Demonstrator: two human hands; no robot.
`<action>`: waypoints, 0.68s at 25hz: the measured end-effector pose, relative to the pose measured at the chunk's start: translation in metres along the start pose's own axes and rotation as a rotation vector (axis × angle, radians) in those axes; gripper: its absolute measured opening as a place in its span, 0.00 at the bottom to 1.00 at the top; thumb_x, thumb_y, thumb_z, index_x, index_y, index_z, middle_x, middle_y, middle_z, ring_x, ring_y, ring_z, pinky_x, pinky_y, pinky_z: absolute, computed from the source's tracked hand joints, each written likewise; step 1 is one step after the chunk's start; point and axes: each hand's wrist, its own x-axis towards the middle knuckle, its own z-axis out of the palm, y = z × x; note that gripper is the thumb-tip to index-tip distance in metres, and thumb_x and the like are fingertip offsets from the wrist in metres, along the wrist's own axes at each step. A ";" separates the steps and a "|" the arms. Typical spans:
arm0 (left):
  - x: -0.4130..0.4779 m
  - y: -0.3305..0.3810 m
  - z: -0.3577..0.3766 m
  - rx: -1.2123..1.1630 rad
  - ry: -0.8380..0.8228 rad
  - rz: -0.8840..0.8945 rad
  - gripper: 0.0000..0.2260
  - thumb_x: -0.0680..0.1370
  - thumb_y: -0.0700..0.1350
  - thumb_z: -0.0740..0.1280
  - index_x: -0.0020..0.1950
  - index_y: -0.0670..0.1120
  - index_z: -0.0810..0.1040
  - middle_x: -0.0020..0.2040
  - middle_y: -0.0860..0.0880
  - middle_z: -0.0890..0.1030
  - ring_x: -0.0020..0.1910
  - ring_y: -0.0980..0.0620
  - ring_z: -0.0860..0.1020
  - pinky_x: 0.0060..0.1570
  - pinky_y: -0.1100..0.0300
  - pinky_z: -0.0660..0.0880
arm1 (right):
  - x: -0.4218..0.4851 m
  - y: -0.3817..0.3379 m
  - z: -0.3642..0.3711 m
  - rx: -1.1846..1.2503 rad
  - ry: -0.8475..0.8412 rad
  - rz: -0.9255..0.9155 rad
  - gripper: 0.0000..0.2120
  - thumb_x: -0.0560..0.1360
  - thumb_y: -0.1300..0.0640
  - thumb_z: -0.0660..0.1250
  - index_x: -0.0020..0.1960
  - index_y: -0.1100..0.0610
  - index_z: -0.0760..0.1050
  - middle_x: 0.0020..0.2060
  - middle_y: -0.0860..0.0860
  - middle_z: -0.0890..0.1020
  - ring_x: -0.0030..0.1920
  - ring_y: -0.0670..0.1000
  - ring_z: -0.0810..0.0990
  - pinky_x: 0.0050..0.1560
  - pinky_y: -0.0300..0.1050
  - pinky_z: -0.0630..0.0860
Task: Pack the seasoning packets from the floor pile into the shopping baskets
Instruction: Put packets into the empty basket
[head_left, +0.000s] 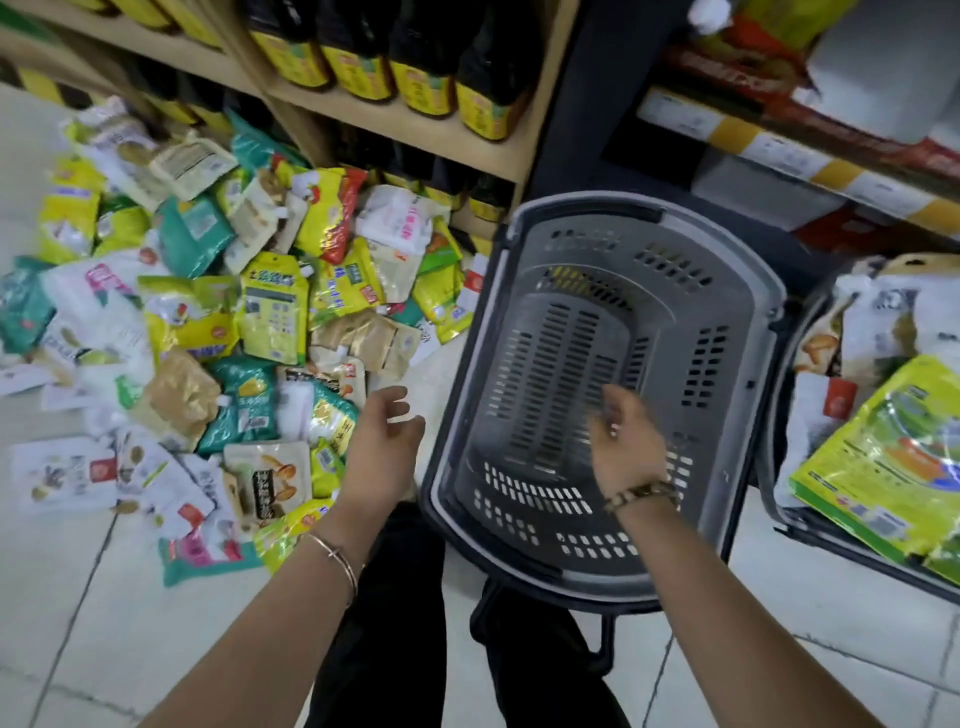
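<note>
Grey plastic lies under the right hand (626, 447), which is held over the open basket (727, 364). This hand is blurred; its fingers are seen bent loosely downward, and nothing is seen between them. A beaded bracelet (644, 496) is worn on this wrist. The left hand (384, 441) is held open just left of the basket, above the tiled floor (78, 623), with the fingers relaxed and a little spread, the thumb apart, and nothing gripped. A thin bangle (337, 558) is worn on the left wrist.

The slotted bottom of the grey basket can be seen, and its black handle (602, 644) is folded down on the near side. The seasoning packets (208, 312) are heaped on the floor to the left of the basket, against the foot of a wooden shelf (395, 130). Yellow, green, white and tan packets are mixed in the heap, and its nearest packets lie just beside the left hand. Dark bottles (415, 78) with yellow labels are lined on the shelf above.

A second basket (841, 548) stands just beside the grey one on the right. It is filled with more packets (883, 457), the top one yellow-green. Black trousers (395, 623) are seen between the forearms.
</note>
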 end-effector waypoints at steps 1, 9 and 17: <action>-0.004 -0.004 -0.011 -0.035 0.013 -0.020 0.13 0.78 0.38 0.64 0.62 0.46 0.71 0.55 0.47 0.75 0.48 0.49 0.75 0.47 0.59 0.68 | -0.004 -0.017 0.010 -0.010 -0.044 -0.034 0.17 0.77 0.57 0.61 0.66 0.52 0.68 0.61 0.54 0.76 0.53 0.55 0.78 0.51 0.45 0.74; 0.017 -0.053 -0.102 -0.186 0.052 -0.114 0.12 0.78 0.37 0.64 0.59 0.47 0.72 0.53 0.49 0.75 0.42 0.58 0.75 0.33 0.71 0.71 | -0.037 -0.129 0.113 -0.050 -0.309 -0.229 0.13 0.76 0.61 0.62 0.60 0.57 0.74 0.57 0.53 0.78 0.57 0.52 0.77 0.58 0.44 0.71; 0.083 -0.150 -0.170 -0.020 0.019 -0.261 0.15 0.77 0.42 0.66 0.63 0.46 0.71 0.57 0.48 0.75 0.45 0.55 0.77 0.40 0.66 0.72 | -0.029 -0.160 0.217 -0.217 -0.472 -0.075 0.14 0.77 0.58 0.62 0.61 0.57 0.72 0.58 0.54 0.78 0.57 0.54 0.76 0.59 0.48 0.72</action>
